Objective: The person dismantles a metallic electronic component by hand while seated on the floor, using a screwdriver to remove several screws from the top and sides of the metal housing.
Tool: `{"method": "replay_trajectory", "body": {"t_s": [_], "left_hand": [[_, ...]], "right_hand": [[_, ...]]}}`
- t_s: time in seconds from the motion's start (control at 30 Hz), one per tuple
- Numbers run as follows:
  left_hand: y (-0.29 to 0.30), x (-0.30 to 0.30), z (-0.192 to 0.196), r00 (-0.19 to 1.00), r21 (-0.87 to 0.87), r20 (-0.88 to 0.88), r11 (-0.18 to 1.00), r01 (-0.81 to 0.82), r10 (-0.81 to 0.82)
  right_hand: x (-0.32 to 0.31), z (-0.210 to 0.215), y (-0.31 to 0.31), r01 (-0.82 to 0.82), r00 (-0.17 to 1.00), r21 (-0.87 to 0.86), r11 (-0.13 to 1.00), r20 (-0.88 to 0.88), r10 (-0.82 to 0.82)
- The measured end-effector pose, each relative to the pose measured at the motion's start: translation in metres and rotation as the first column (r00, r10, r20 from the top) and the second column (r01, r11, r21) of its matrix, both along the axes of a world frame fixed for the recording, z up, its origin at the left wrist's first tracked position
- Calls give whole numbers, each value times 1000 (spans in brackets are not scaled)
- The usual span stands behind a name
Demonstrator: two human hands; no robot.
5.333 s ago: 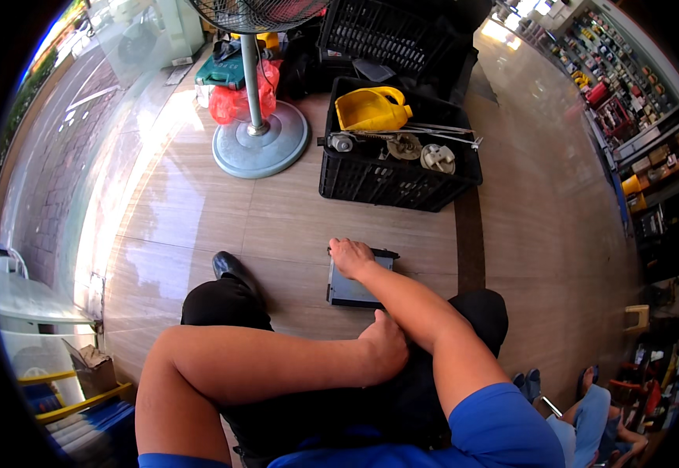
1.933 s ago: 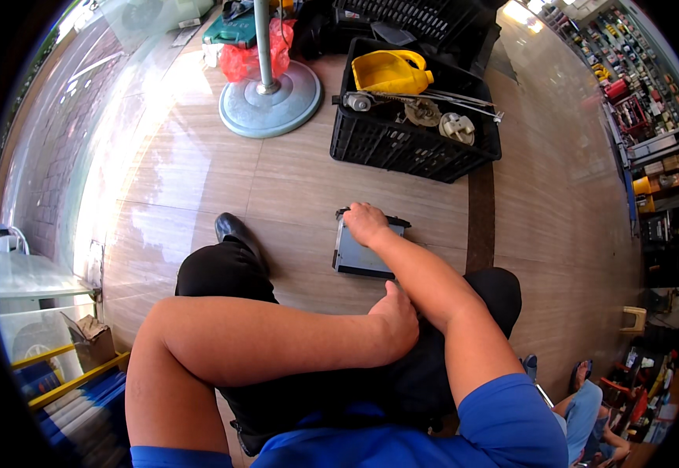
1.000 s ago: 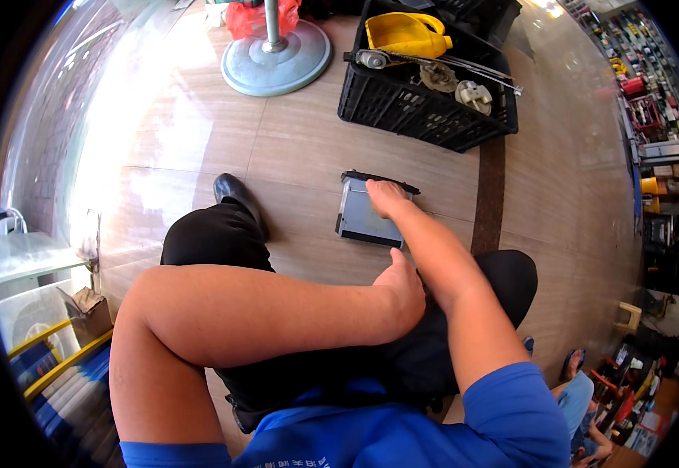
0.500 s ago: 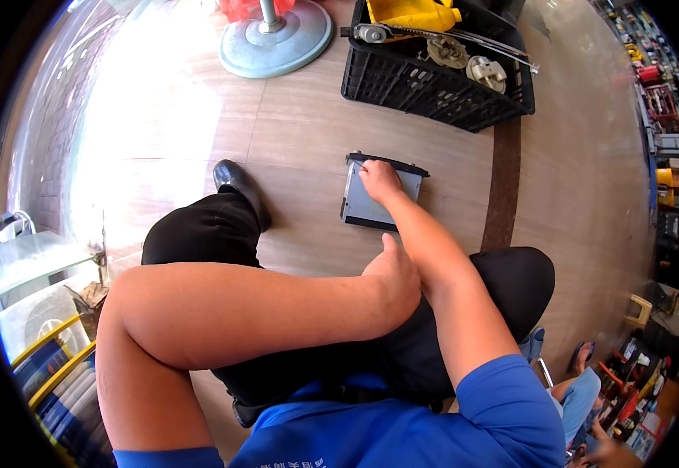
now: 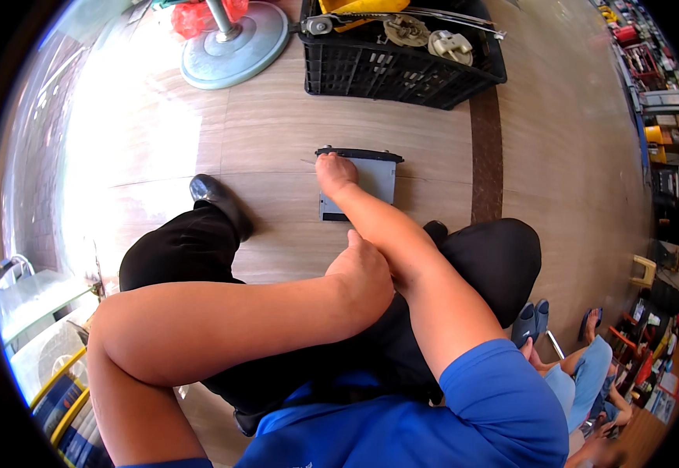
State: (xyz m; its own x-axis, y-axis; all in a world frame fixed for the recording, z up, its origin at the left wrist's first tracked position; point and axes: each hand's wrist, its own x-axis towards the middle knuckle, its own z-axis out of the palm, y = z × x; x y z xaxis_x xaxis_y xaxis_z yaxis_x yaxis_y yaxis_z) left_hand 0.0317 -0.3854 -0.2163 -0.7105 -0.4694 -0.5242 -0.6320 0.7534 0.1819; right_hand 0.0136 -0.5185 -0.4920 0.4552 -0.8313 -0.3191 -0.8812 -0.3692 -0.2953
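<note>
On the floor in front of me lies a flat grey metal box with a black front panel and small knobs, which looks like a car stereo (image 5: 375, 178). My right hand (image 5: 335, 173) is closed over the left end of its front panel, fingers bent down at the edge; the fingertips are hidden. My left hand (image 5: 364, 273) lies against my right forearm near the elbow, thumb stretched out. Its other fingers are out of sight behind the forearm. Nothing shows in it.
Beyond the stereo stands a black plastic crate (image 5: 378, 72) of loose parts, with a round grey stand base (image 5: 238, 51) to its left. My black shoe (image 5: 218, 203) is at left. Another person's legs (image 5: 589, 378) and blue slippers (image 5: 531, 321) appear at lower right, near crowded shelves (image 5: 671, 140).
My right hand has moved from the top of the stereo to the left end of its front panel. The stereo sits straighter in view. The whole view has shifted slightly.
</note>
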Motion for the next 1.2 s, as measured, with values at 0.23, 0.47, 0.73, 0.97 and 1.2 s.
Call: {"method": "replay_trajectory", "body": {"t_s": [0.23,0.47,0.73,0.97,1.2], "left_hand": [[3,0,-5,999,-73,-48,997,-17,13],[3,1,-4,999,-81,-48,997,-3,-1],[1,2,0,999,-45,-31,999,9,-11],[1,1,-1,999,-71,-45,997,12,-15],[0,2,2,999,-52,-37,999,16,-17]], "right_hand": [[-7,5,-2,-2,1000,46,999,0,2],[-5,13,-2,-1,999,78,997,-39,4],[-3,9,-1,-50,998,52,997,-30,52],[-2,6,-1,-94,995,25,995,-37,95],[-4,7,0,-26,999,5,1000,-45,27]]}}
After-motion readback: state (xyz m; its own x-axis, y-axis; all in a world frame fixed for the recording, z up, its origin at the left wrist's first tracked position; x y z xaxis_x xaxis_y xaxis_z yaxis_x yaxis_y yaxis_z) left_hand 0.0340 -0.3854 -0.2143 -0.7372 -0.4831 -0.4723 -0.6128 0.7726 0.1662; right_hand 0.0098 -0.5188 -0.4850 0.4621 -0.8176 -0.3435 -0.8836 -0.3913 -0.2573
